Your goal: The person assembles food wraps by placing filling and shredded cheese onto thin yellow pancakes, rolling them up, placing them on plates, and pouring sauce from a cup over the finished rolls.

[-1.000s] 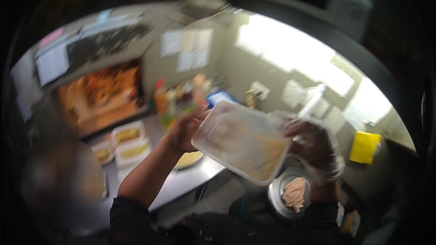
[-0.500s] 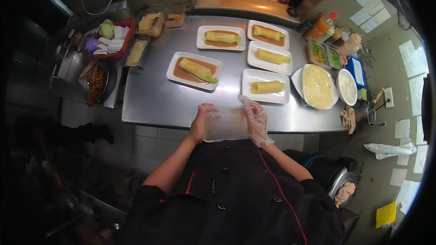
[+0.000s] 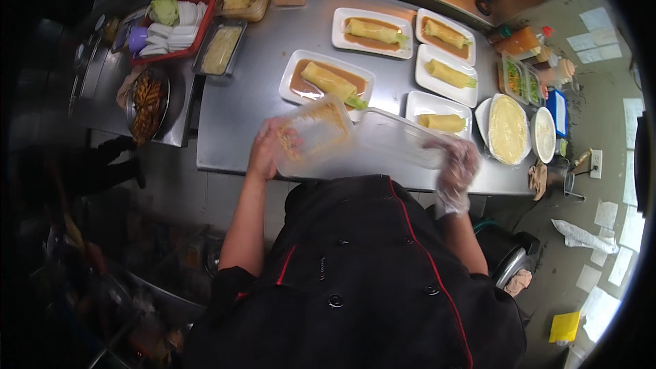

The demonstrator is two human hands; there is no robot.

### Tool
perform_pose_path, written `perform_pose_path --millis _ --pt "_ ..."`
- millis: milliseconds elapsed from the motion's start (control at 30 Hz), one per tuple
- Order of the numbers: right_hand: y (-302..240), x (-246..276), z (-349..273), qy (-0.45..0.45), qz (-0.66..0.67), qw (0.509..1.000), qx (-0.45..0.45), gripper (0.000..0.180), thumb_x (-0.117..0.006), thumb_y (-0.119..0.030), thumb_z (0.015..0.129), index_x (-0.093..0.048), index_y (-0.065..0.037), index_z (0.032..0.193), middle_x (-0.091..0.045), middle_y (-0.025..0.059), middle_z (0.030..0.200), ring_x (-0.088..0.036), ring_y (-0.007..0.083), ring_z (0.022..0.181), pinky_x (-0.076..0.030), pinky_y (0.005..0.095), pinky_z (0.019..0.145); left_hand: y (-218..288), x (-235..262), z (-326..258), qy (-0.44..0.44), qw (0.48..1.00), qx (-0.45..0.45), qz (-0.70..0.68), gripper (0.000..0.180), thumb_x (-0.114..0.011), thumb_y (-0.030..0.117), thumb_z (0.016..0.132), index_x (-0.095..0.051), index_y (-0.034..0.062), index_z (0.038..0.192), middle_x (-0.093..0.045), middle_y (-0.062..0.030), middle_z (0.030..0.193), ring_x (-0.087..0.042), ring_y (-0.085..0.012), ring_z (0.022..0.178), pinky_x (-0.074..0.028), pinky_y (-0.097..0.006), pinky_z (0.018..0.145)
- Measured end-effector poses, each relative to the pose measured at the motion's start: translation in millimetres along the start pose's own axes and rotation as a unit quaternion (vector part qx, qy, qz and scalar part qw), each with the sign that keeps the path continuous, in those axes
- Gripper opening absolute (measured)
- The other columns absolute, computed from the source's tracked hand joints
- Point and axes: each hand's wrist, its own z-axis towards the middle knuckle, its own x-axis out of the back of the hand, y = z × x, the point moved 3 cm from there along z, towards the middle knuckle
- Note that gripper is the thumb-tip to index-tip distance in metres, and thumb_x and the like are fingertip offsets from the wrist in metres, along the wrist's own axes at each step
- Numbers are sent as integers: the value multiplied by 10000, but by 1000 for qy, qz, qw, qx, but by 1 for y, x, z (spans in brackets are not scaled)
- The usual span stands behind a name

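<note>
Your left hand [image 3: 268,150] grips the left end of a clear plastic container [image 3: 321,133], fingers wrapped round its edge. Your gloved right hand [image 3: 456,164] holds a second clear piece [image 3: 400,140], blurred, which looks like the lid or another tub; I judge it clamped on that piece, though the blur hides the fingers. The hands are well apart, each with its own piece, over the near edge of the steel tabletop [image 3: 232,137].

The container tilts, pale shredded filling showing through its wall, held up off the surface so the plates stay clear.

Just beyond it lies a white plate with a sauced roll [image 3: 326,82]. Four more plated rolls [image 3: 444,72] sit farther right. A round dish of yellow batter [image 3: 508,128] stands at the right end, and a pan of fried strips [image 3: 147,99] sits far left.
</note>
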Motion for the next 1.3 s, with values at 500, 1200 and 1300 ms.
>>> perform_pose_path --millis 500,1200,1300 --pt "-27 -66 52 -309 -205 916 152 234 -555 -69 872 -642 -9 1081 -674 138 1027 -636 314 929 -496 425 794 58 -102 -3 147 944 -44 292 438 -539 425 1024 -619 45 1227 -619 -81 973 -672 -170 769 -517 -271 622" --pt "13 -205 153 -385 -140 908 87 176 -698 -148 873 -737 -1 962 -706 216 930 -687 342 826 -542 399 798 87 -9 -29 314 913 -109 237 548 -519 489 1016 -646 -20 1171 -626 -94 902 -651 -175 688 -522 -279 577" --pt "31 -212 156 -378 -149 913 40 158 -689 -136 866 -744 -18 957 -698 223 931 -684 349 820 -535 392 784 98 0 -37 341 908 -110 218 538 -511 470 1025 -646 -27 1181 -633 -94 897 -645 -168 702 -526 -279 586"
